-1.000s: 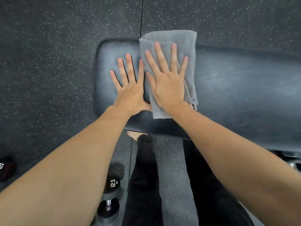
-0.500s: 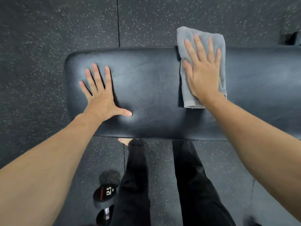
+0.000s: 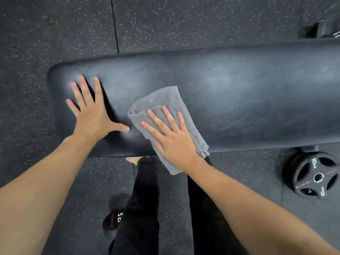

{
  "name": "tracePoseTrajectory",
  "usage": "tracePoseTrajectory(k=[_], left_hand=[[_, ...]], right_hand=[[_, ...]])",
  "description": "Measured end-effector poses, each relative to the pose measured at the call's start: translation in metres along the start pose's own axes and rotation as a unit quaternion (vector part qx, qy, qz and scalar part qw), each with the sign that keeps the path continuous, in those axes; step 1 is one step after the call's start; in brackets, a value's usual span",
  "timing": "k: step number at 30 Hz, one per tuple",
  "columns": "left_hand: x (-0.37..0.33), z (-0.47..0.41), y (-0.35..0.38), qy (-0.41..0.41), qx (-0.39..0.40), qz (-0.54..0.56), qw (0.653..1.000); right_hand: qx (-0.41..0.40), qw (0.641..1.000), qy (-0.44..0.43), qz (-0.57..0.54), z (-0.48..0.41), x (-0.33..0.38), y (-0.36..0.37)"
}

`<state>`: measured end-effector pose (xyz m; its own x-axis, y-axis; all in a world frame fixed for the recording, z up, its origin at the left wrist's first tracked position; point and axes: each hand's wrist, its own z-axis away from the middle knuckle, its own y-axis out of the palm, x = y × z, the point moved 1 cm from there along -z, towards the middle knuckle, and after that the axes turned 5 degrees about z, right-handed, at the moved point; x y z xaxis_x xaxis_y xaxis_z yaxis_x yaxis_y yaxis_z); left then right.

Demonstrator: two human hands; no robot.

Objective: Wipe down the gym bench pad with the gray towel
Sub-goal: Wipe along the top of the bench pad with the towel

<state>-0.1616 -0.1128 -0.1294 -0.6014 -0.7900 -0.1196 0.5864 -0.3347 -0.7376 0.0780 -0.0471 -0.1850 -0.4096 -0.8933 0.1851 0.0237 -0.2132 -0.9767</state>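
Bench pad: the black padded bench pad (image 3: 230, 92) is lying lengthwise across the view, its rounded end at the left; faint streaks are showing on its surface to the right of the towel.
Gray towel: the folded gray towel (image 3: 163, 100) is lying tilted on the near part of the pad, toward its left end; its lower corner is hanging over the pad's near edge, above the floor.
Right hand: the right hand (image 3: 171, 137) is being pressed flat on the towel, palm down, fingers (image 3: 166, 115) stretched out and spread; nothing is being gripped.
Left hand: the left hand (image 3: 93, 115) is being laid flat on the bare pad near its rounded end, fingers splayed and released, thumb pointing at the towel's edge and stopping just short of it.
Floor: the dark speckled rubber floor (image 3: 55, 24) is being seen all around the bench.
Weights: a weight plate (image 3: 312, 177) marked 10 is lying on the floor to the right, near the pad's near edge; a dumbbell (image 3: 115, 219) is lying beside the person's dark trouser legs (image 3: 145, 199).
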Motion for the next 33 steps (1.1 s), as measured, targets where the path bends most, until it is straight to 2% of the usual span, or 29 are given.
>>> tracePoseTrajectory(k=[3, 5, 9, 12, 18, 22, 27, 31, 33], left_hand=[[-0.032, 0.006, -0.002, -0.05, 0.03, 0.038, 0.998], [-0.068, 0.01, 0.002, -0.028, 0.044, 0.063, 0.997], [-0.165, 0.012, 0.026, 0.068, 0.101, 0.084, 0.989], [-0.202, 0.007, 0.039, 0.027, 0.139, 0.056, 0.988], [-0.201, 0.0, 0.047, -0.017, 0.134, 0.045, 0.99], [-0.203, -0.002, 0.05, -0.024, 0.138, 0.036, 0.989], [-0.204, -0.003, 0.051, -0.04, 0.139, 0.015, 0.989], [-0.206, -0.001, 0.052, -0.035, 0.118, -0.002, 0.992], [-0.208, 0.0, 0.052, -0.032, 0.105, -0.009, 0.994]], right_hand=[[-0.012, 0.999, 0.043, 0.022, 0.039, -0.051, -0.005], [-0.008, 0.995, 0.086, 0.042, 0.063, -0.089, -0.012], [0.026, 0.979, 0.199, 0.041, 0.099, -0.162, -0.029], [0.052, 0.966, 0.253, 0.019, 0.106, -0.187, -0.038], [0.053, 0.98, 0.188, 0.027, 0.077, -0.18, -0.039], [0.023, 0.992, 0.124, 0.028, 0.004, -0.171, -0.041], [0.0, 0.994, 0.111, 0.002, -0.071, -0.157, -0.05], [-0.001, 0.997, 0.083, -0.009, -0.063, -0.181, -0.055], [-0.01, 0.993, 0.116, -0.007, -0.048, -0.212, -0.059]])
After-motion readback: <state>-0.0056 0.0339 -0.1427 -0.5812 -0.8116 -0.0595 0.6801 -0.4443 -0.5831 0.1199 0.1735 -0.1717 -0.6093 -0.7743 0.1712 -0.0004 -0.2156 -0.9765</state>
